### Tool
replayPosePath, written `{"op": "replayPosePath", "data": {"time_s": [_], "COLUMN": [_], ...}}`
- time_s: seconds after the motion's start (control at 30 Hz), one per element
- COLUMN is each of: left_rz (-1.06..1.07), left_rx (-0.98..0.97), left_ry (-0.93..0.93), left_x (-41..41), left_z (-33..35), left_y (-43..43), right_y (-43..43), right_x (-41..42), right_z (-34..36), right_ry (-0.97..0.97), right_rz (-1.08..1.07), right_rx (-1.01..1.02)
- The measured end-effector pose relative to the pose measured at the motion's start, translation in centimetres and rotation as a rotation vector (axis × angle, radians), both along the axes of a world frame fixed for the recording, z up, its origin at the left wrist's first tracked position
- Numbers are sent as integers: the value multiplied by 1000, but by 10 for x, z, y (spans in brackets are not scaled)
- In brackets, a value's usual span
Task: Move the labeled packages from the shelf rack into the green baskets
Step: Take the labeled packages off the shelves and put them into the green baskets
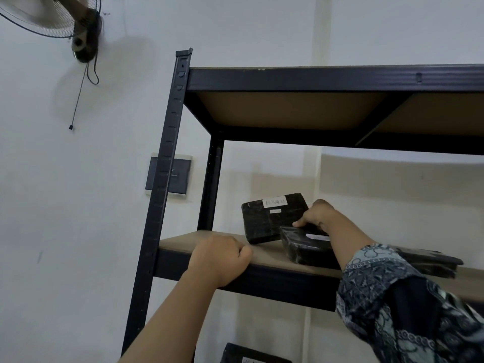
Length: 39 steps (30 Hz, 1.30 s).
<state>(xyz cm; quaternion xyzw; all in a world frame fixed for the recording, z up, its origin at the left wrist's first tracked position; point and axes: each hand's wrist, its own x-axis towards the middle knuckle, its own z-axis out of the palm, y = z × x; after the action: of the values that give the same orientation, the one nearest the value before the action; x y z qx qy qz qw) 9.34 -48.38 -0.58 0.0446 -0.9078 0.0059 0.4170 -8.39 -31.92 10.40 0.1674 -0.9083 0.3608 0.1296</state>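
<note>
On the middle board of the black shelf rack [167, 163] a black wrapped package [264, 221] with a white label leans up on its edge. In front of it lies a second black package [306, 248] with a label. My right hand [320, 214] grips the far end of this front package, thumb on top. My left hand [222, 258] rests curled on the front edge of the shelf board [183, 241], fingers hooked over it. More flat black packages [432, 263] lie to the right, partly behind my patterned sleeve. No green basket is in view.
The top shelf [314, 79] hangs close above the packages. Another black labeled package [251, 353] sits on the shelf below. A wall fan [60, 19] with a pull cord is at the upper left, and a dark wall panel [180, 176] is behind the rack post.
</note>
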Motion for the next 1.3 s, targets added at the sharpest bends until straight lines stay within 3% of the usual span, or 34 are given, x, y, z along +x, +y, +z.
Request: {"op": "replayPosePath", "data": {"time_s": [0.4,1.03,1.3], "left_rz": [3,15,59], "left_rx": [-3,51,-7], "left_ry": [35,35,203], "left_x": [-4,6,29], "left_z": [-2,1,-37], "left_y": [-3,8,35], "right_y": [-5,40,104], "right_x": [3,72,129], "right_z": [3,5,-31], "right_ry": [-86,83,226], "right_rz": [203,430,421], "right_rx": [-144,-423,-499]}}
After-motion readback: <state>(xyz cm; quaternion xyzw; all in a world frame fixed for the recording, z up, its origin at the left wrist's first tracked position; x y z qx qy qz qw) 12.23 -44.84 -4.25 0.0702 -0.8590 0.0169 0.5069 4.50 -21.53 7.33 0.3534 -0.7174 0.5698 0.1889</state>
